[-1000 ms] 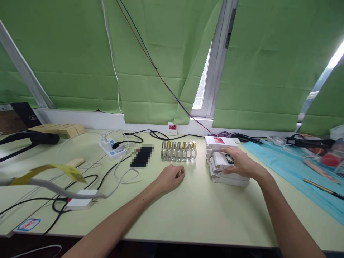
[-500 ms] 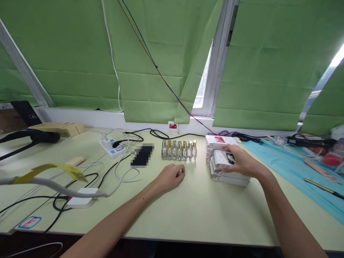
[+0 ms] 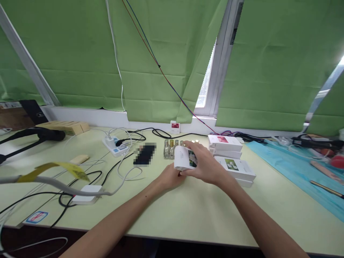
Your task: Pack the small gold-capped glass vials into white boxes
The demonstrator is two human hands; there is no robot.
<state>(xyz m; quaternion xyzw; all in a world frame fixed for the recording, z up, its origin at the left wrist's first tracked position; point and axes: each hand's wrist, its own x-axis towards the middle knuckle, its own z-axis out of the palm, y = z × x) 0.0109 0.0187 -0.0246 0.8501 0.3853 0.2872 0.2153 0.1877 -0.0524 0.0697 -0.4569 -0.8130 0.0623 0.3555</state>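
White box (image 3: 182, 157) with a dark-and-white picture (image 3: 192, 158) (quite flowery), gripped in the right hand (image 3: 206, 164), forearm (image 3: 249, 209) slanting inward, left hand (image 3: 168, 176) partly hidden, open or closed I can't tell

Is a pale yellow-green table (image 3: 166, 215); bears a row of glass bottles (image 3: 166, 152), stacked white boxes (image 3: 243, 169) right of them; carries a power strip (image 3: 115, 150) leftward, a blue sheet (image 3: 285, 168) rightward.

Daylight glares at the window gap (image 3: 205, 89); one patch (image 3: 145, 154) is pixelated.

The right hand (image 3: 202, 161) curls in a grip beside the partly hidden left hand (image 3: 169, 177).
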